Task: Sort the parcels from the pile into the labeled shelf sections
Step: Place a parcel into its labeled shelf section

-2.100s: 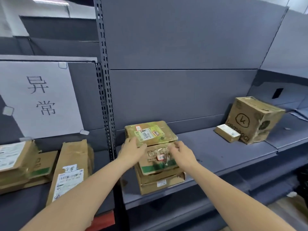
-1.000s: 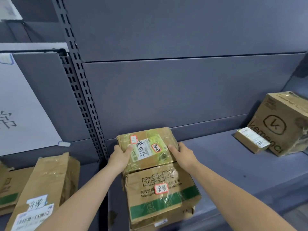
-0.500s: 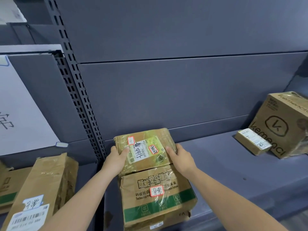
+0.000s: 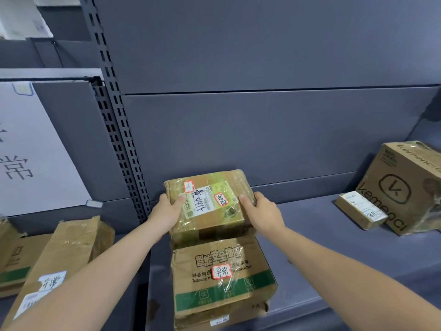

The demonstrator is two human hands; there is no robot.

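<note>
A taped brown parcel [image 4: 210, 204] with a yellow-green label and handwritten marks sits at the back of a stack on the grey shelf [image 4: 310, 247]. My left hand [image 4: 168, 211] grips its left side and my right hand [image 4: 260, 211] grips its right side. In front of it and lower lies a carton with a green stripe [image 4: 222, 275], marked with a small red-edged sticker. A flatter box [image 4: 219, 318] lies under that carton, mostly hidden.
A perforated upright post [image 4: 114, 120] divides the shelf sections. Left of it hangs a white paper sign [image 4: 31, 154] above a tall brown parcel [image 4: 64, 261] and flat cartons [image 4: 14, 271]. At the right stand a large printed box [image 4: 403, 187] and a small labelled box [image 4: 360, 210].
Both hands moved from the stack's front onto the sides of the top parcel and closed on it. The view moved closer and shifted right; the parcel has barely moved.
</note>
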